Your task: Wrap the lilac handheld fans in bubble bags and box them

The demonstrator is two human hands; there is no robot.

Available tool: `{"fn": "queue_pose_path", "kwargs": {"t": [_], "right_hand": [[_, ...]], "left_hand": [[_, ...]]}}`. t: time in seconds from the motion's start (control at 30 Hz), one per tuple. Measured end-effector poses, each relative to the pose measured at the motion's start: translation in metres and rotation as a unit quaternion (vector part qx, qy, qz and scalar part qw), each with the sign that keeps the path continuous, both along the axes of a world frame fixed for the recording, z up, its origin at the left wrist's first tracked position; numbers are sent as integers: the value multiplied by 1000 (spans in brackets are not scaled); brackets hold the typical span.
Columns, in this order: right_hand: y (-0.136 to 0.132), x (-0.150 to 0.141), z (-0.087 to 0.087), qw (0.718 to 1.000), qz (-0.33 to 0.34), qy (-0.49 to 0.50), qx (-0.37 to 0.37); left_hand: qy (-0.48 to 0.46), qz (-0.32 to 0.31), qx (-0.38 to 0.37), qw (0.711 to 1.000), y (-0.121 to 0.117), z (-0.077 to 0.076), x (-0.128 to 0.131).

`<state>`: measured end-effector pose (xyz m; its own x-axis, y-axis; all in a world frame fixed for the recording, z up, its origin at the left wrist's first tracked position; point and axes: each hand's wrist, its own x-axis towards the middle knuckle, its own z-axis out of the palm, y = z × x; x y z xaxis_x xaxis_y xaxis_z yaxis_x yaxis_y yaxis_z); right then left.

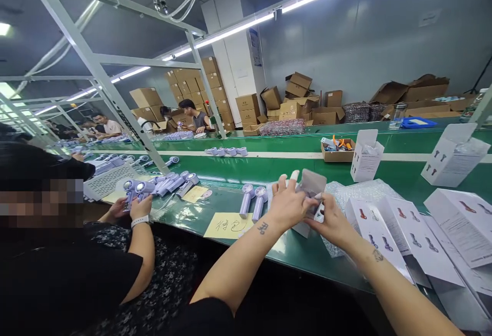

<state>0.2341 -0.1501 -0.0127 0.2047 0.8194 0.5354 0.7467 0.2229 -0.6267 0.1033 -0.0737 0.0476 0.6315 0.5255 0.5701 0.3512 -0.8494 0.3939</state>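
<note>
A small white box (313, 182), its grey-looking top flap raised, is between my two hands over the near edge of the green bench. My left hand (289, 203) grips it from the left, with a white covering on one fingertip. On the other side my right hand (333, 219) pinches the box near its opening; what lies inside is hidden by my fingers. Two lilac handheld fans (253, 200) lie just left of my left hand, by a yellow handwritten note (226, 224). Bubble wrap (357, 197) spreads behind and right of my right hand.
Several printed white boxes (418, 238) lie at right; two open boxes (367, 156) stand farther back. A cardboard tray (338, 151) holds small parts. At left, a co-worker (69, 274) holds lilac fans beside a pile of fans (172, 183). A metal frame post (126, 115) rises there.
</note>
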Motion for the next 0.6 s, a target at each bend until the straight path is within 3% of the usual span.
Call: {"fn": "queue_pose_path", "kwargs": {"t": [0.1, 0.17, 0.27, 0.3, 0.37, 0.47, 0.53, 0.6], "right_hand": [[-7, 5, 20, 990, 15, 118, -77], [-8, 15, 47, 984, 32, 148, -96], [10, 46, 95, 985, 42, 143, -87], [23, 60, 107, 985, 43, 146, -83], [59, 88, 121, 981, 53, 169, -85], [126, 122, 111, 974, 28, 194, -109], [167, 136, 90, 972, -2, 198, -126], [196, 146, 66, 968, -19, 205, -141]], "left_hand": [[60, -35, 35, 997, 5, 1, -23], [-2, -9, 28, 1000, 20, 5, -43], [-144, 156, -27, 977, 55, 3, -75], [-132, 211, -56, 967, 66, -2, -83], [6, 279, -117, 953, 84, -20, -93], [250, 296, -167, 906, 94, -59, -92], [313, 305, -175, 882, 91, -83, -89], [303, 304, -186, 884, 87, -99, -90]]}}
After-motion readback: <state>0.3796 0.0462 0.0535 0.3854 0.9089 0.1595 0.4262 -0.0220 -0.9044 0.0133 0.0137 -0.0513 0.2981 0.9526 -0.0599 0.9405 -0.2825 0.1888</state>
